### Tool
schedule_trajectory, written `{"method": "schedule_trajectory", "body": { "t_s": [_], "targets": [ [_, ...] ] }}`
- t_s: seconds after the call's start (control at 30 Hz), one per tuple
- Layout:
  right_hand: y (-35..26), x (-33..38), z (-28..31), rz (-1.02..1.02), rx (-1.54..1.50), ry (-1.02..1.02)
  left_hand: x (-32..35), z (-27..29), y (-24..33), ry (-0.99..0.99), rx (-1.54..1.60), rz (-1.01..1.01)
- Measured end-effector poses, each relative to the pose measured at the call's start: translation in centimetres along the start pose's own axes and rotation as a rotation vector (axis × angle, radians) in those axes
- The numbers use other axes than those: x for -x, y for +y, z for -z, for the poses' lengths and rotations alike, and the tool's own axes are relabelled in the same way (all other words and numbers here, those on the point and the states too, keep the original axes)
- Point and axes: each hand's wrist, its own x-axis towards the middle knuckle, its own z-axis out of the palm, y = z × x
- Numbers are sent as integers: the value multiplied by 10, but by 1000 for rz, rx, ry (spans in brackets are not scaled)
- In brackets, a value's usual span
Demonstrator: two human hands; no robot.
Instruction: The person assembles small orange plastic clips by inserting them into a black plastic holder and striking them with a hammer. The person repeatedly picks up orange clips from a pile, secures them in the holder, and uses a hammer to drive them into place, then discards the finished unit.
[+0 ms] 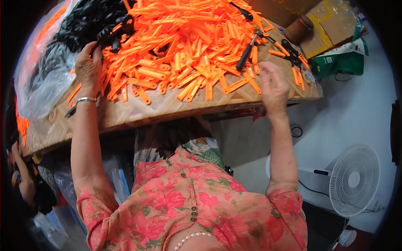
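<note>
My left hand [88, 72], with a bracelet at its wrist, is closed on a black plastic part [109, 38] at the left side of a large heap of orange plastic pieces [180, 46]. A strip of orange shows on that part. To the right, my right hand [275, 88] is raised by the table's front edge, its fingers curled in; what they hold, if anything, cannot be made out. Close to it, a screwdriver-like tool with a black handle [246, 54] lies on the heap. Black-and-orange pieces [294, 54] lie just beyond that hand.
A clear plastic bag [48, 90] and a pile of black parts [79, 25] are at the table's [167, 107] left. Cardboard boxes [331, 23], a brown roll-like object [299, 29] and a green bag [340, 65] stand right. A white fan [354, 180] is lower right; another person's arm [26, 178] shows left.
</note>
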Motion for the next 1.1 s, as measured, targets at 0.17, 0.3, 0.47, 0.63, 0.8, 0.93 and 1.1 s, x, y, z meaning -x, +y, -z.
{"method": "schedule_trajectory", "body": {
  "t_s": [0.17, 0.3, 0.47, 0.63, 0.8, 0.93, 1.1],
  "targets": [
    [179, -36, 94, -232, 449, 27, -5, 13, 29, -67, -60, -192],
    [238, -62, 111, -581, 686, -360, 12, 35, 59, -138, 76, -120],
    [251, -92, 104, -553, 719, -648, 48, 60, 101, -177, 208, 28],
    [281, -101, 116, -703, 662, -753, 70, 78, 97, -172, 277, 181],
    [255, -98, 116, -762, 581, -656, 79, 93, 92, -154, 365, 345],
    [271, -75, 108, -620, 724, -473, 80, 92, 101, -146, 362, 339],
    [282, -75, 115, -572, 626, -208, 83, 95, 98, -155, 356, 341]
  ]
}}
